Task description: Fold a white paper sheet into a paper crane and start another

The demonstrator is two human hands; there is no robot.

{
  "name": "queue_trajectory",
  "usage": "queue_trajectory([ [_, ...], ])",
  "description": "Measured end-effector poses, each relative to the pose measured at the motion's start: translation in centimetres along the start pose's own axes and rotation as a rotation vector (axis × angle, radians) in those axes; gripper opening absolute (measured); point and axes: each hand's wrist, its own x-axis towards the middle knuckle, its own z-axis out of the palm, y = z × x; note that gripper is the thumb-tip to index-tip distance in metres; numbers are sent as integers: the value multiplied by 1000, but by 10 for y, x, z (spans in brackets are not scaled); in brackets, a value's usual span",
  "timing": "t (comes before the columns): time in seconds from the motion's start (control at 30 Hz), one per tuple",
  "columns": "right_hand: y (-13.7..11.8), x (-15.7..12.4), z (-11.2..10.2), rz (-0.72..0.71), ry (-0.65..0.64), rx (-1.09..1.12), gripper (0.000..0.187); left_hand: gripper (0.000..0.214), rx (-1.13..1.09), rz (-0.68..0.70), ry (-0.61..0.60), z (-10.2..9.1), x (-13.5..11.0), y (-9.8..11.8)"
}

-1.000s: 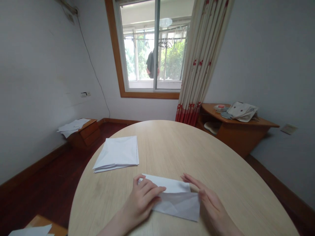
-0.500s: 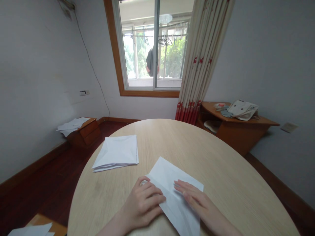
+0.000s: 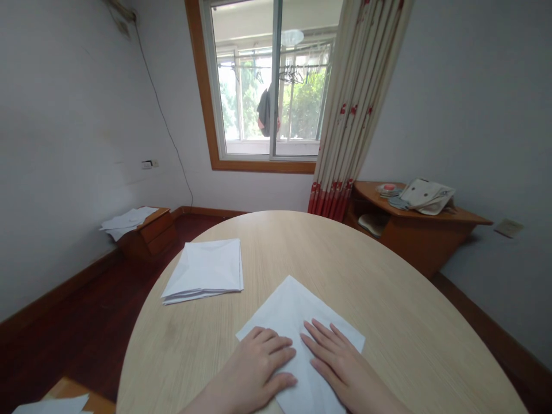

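A folded sheet of white paper (image 3: 294, 302) lies on the round wooden table (image 3: 414, 322) close in front of me, one corner pointing away. My left hand (image 3: 265, 362) rests on its left half, fingers stretched toward the middle and thumb apart. Flat on the right half lies my right hand (image 3: 338, 359), its fingers spread. Neither hand grips anything. The paper's near end is partly hidden under my hands and cut off by the lower edge of the view.
A stack of folded white papers (image 3: 209, 267) sits on the table's left side. Beyond it, more sheets (image 3: 129, 219) cover a small wooden cabinet (image 3: 159, 230). A bag (image 3: 429, 195) lies on a wooden desk (image 3: 414, 236) at right. Other sheets (image 3: 56, 405) are at the lower left.
My left hand has gone from curled at the paper's left edge to lying flat on it. The left side of the paper now spreads wider, and my right hand has flattened onto the sheet.
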Motion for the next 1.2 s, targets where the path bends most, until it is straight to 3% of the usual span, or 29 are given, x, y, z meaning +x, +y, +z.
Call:
queue_trajectory([
  [0.17,1,-2,-2,-70,51,-44,40,33,4,-23,7,-2,2,-3],
  [0.47,-3,-6,-11,-132,30,27,39,64,-72,-102,-144,10,-3,-18],
  [0.77,-3,-9,-4,-39,-26,43,46,95,-240,-24,-240,2,1,-15],
  [0.97,2,-8,-1,-22,-37,69,49,92,-263,-29,-306,-3,2,-12],
  [1.2,4,-10,0,-47,-12,81,49,72,-203,-16,-234,-7,2,-6],
])
